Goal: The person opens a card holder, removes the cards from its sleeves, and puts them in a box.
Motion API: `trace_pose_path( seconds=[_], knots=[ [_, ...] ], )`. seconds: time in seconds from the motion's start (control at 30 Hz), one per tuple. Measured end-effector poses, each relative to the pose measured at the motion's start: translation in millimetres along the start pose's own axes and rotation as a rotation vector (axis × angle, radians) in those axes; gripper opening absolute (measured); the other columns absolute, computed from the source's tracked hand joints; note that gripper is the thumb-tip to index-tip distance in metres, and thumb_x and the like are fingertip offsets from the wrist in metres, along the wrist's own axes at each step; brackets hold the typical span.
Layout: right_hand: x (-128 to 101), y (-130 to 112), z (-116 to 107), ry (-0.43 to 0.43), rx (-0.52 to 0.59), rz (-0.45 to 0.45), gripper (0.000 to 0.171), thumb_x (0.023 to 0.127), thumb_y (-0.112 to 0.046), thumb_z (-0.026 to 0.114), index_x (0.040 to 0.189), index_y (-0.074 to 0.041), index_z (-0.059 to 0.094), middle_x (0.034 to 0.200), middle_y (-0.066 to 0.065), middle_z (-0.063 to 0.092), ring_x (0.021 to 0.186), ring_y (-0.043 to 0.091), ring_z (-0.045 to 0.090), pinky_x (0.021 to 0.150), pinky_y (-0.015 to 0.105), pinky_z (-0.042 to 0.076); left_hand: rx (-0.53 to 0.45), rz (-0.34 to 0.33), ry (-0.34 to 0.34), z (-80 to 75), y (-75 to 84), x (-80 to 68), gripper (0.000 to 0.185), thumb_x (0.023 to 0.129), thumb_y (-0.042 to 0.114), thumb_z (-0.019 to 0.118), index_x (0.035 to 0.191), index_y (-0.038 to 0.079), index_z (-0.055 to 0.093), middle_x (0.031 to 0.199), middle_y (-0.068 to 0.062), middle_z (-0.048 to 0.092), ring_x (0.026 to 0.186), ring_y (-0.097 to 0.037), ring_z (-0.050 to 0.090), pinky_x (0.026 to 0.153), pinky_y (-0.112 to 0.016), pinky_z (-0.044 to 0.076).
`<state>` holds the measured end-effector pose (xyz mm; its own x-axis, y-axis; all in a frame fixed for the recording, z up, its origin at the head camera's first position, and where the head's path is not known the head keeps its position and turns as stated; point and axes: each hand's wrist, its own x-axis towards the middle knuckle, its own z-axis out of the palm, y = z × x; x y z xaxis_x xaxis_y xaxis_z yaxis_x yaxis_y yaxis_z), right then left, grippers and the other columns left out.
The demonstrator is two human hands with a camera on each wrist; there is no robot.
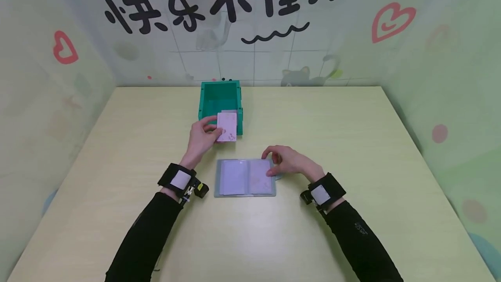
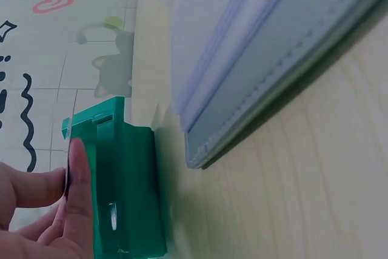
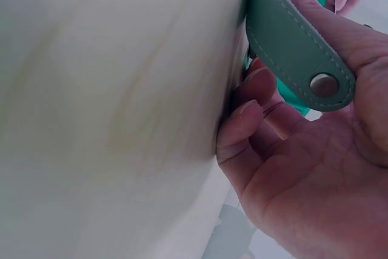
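Observation:
My left hand [image 1: 202,136] pinches a pink card [image 1: 227,126] with small printed marks near its bottom edge. The card is in front of the near end of a green bin [image 1: 220,95]. In the left wrist view, the card [image 2: 73,119] shows edge-on between thumb and fingers. Nearer me, an open card album [image 1: 245,196] with clear sleeves lies on the table. My right hand [image 1: 287,160] grips its right edge, thumb over the page and fingers curled by the upper corner. Beside that thumb, a green strap [image 3: 297,47] with a metal snap sticks out.
Another pinkish card [image 1: 229,111] is partly visible in the bin behind the held one. The pale wooden table [image 1: 332,116] meets a printed back wall [image 1: 235,64], with side walls left and right. Each wrist wears a black strap with a small camera.

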<state>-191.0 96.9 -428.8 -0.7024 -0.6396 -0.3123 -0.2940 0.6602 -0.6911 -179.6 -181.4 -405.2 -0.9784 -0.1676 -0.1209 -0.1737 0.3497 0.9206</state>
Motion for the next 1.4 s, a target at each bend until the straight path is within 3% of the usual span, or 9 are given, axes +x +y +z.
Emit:
trace_pose_path(
  seconds=[0.1,0.3,0.53,0.7,0.87,1.0,1.17,1.27,1.4],
  knots=[
    [0,0,0,0.004,0.0,-0.005,0.043,0.085,-0.018,0.082,0.123,-0.012,0.062,0.092,0.007,0.052,0.089,0.021,0.051,0.073,0.028,0.04,0.035,0.032,0.072,4.6,2.9,6.5,0.047,0.097,0.006,0.063,0.143,0.006,0.054,0.122,-0.022,0.068,0.094,-0.026,0.065,0.074,-0.02,0.054],
    [2,2,1,0.007,0.004,-0.006,0.043,0.084,-0.017,0.082,0.122,-0.013,0.061,0.092,0.006,0.052,0.09,0.021,0.051,0.074,0.028,0.04,0.11,0.1,0.159,13.6,10.4,17.6,0.047,0.099,0.003,0.057,0.146,0.005,0.05,0.129,-0.023,0.064,0.102,-0.035,0.063,0.089,-0.042,0.057],
    [1,1,0,0.006,0.002,-0.001,0.043,0.085,-0.017,0.081,0.123,-0.012,0.061,0.092,0.007,0.052,0.09,0.021,0.051,0.074,0.028,0.04,0.203,0.105,0.182,21.2,19.5,35.7,0.05,0.099,-0.003,0.052,0.148,-0.001,0.044,0.135,-0.026,0.059,0.114,-0.04,0.062,0.101,-0.049,0.052],
    [1,0,-1,0.003,-0.003,-0.001,0.043,0.085,-0.016,0.081,0.123,-0.012,0.061,0.092,0.007,0.052,0.089,0.021,0.051,0.074,0.028,0.04,0.333,0.138,0.173,24.5,20.0,45.2,0.044,0.095,-0.005,0.051,0.139,-0.005,0.054,0.136,-0.025,0.061,0.123,-0.04,0.059,0.106,-0.049,0.048],
    [1,0,-1,0.0,0.001,0.008,0.043,0.085,-0.017,0.081,0.123,-0.012,0.061,0.092,0.007,0.052,0.09,0.021,0.051,0.074,0.028,0.04,0.43,0.155,0.111,30.0,17.0,46.5,0.039,0.092,-0.007,0.051,0.13,-0.008,0.062,0.129,-0.027,0.065,0.118,-0.04,0.062,0.098,-0.051,0.052],
    [1,0,0,0.0,-0.001,0.01,0.043,0.085,-0.017,0.081,0.123,-0.012,0.061,0.093,0.007,0.052,0.09,0.021,0.051,0.074,0.028,0.04,0.509,0.163,0.065,34.2,16.4,45.7,0.022,0.093,-0.004,0.053,0.106,-0.01,0.069,0.106,-0.025,0.069,0.097,-0.036,0.064,0.08,-0.044,0.053],
    [1,0,0,-0.001,-0.004,0.015,0.043,0.085,-0.016,0.081,0.123,-0.013,0.061,0.092,0.006,0.051,0.089,0.021,0.05,0.073,0.028,0.039,0.624,0.131,-0.007,38.7,16.2,45.5,0.028,0.095,0.003,0.046,0.067,0.002,0.048,0.068,-0.008,0.044,0.066,-0.024,0.046,0.056,-0.031,0.032],
    [1,0,0,0.0,-0.005,0.011,0.043,0.085,-0.016,0.081,0.123,-0.012,0.062,0.091,0.006,0.051,0.089,0.02,0.05,0.073,0.027,0.039,0.663,0.124,-0.021,40.2,16.3,45.2,0.035,0.095,0.007,0.043,0.061,0.01,0.035,0.062,-0.003,0.031,0.059,-0.022,0.039,0.053,-0.029,0.026],
    [2,0,-1,0.0,-0.005,0.005,0.043,0.085,-0.016,0.081,0.123,-0.012,0.062,0.091,0.006,0.051,0.088,0.02,0.05,0.073,0.027,0.039,0.66,0.136,-0.002,41.0,17.2,43.5,0.038,0.095,0.01,0.042,0.058,0.011,0.034,0.059,-0.002,0.03,0.058,-0.022,0.038,0.053,-0.029,0.026]
  ],
)
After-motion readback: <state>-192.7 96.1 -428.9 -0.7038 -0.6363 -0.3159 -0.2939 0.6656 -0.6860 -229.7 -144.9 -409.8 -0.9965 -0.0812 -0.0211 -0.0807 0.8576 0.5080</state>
